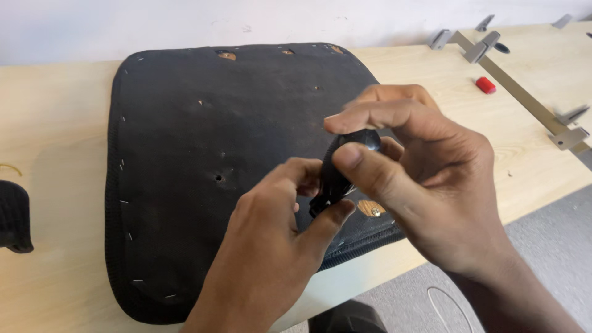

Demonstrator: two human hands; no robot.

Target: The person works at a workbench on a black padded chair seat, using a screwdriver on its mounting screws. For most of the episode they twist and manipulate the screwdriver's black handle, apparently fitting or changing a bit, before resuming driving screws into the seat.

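A large black fabric-covered seat panel (203,142) lies face down on a light wooden table (55,111), with staples along its edges and several small holes. Over its near right corner, my left hand (265,253) and my right hand (413,179) together hold a small black rounded part (339,172). My right thumb and forefinger pinch its glossy upper end. My left thumb and fingers grip its lower end. Just below the part, bare wood with a metal fastener (372,209) shows through a gap in the fabric.
A metal rail with clamps (524,92) runs diagonally across the table's right side, with a small red object (485,85) beside it. A black piece (13,216) sits at the left edge. Grey floor (542,265) lies beyond the table's near right edge.
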